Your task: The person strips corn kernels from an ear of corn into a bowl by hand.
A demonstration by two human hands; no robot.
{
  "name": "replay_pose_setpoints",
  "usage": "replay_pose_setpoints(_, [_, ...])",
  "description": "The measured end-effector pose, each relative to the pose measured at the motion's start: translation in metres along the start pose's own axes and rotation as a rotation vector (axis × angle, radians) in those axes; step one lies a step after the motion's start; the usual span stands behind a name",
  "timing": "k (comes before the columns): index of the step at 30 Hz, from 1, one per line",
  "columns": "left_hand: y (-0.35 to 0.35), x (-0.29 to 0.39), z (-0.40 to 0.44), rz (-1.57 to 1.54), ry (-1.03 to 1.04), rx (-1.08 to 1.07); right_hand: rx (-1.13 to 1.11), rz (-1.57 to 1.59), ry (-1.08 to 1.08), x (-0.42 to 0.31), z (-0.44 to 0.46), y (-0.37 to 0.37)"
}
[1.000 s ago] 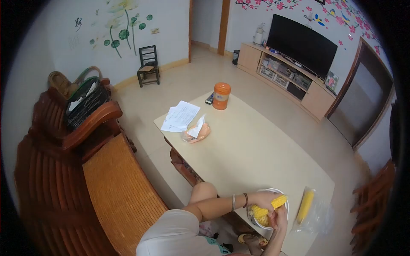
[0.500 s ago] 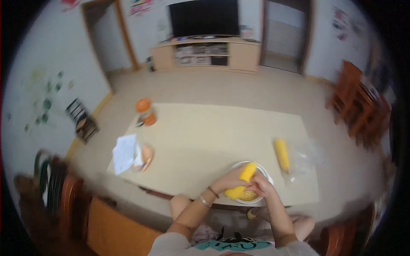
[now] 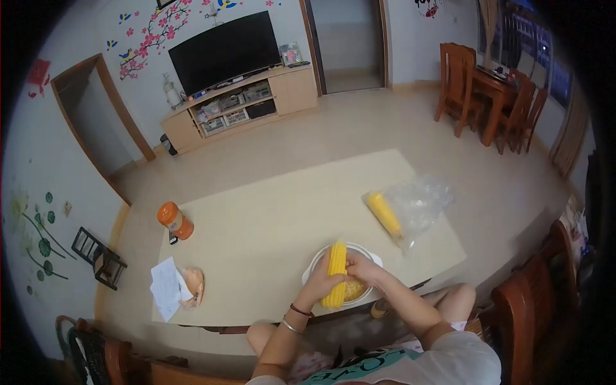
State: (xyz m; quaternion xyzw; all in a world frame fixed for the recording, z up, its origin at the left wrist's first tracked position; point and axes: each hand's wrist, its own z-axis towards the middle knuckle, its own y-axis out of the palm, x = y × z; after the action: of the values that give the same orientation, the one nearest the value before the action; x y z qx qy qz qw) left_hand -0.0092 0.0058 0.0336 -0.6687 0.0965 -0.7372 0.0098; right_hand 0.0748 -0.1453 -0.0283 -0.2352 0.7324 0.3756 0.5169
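I am sitting at the table [image 3: 269,224], and my left hand [image 3: 314,287] is gripping a corn cob [image 3: 337,276], the thumb lying across its front. The cob is standing nearly upright, tilting a little, over the white bowl [image 3: 377,260] at the table's near edge. My right hand [image 3: 364,267] is bending its fingers against the cob's right side; whether they are pinching or just pressing, I cannot tell, since the cob is hiding the tips. Loose yellow kernels [image 3: 353,290] are lying in the bowl below, so I am judging that I am in the middle of rubbing kernels off. The side facing me is showing full rows, so plenty seems to be remaining. The next move is calling for a firm left grip, the cob staying above the bowl, and the right fingers pushing along a row so that kernels are dropping inside. Beyond the bowl, to the right, a second cob [image 3: 384,215] is lying by a clear plastic bag [image 3: 420,202]; whether it is inside, I cannot tell.
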Motion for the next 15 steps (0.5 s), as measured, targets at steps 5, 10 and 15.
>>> replay_pose_setpoints(5, [-0.007,-0.011,0.002,-0.107,-0.132,0.064,0.064,0.167,0.111,-0.028,-0.009,0.013])
replay_pose_setpoints(10, [0.003,-0.023,-0.003,-0.313,-0.238,0.076,0.099,0.194,0.169,0.007,-0.005,0.001])
replay_pose_setpoints(15, [0.004,-0.019,0.008,-0.413,-0.182,0.090,0.154,0.150,0.109,-0.024,-0.006,0.011])
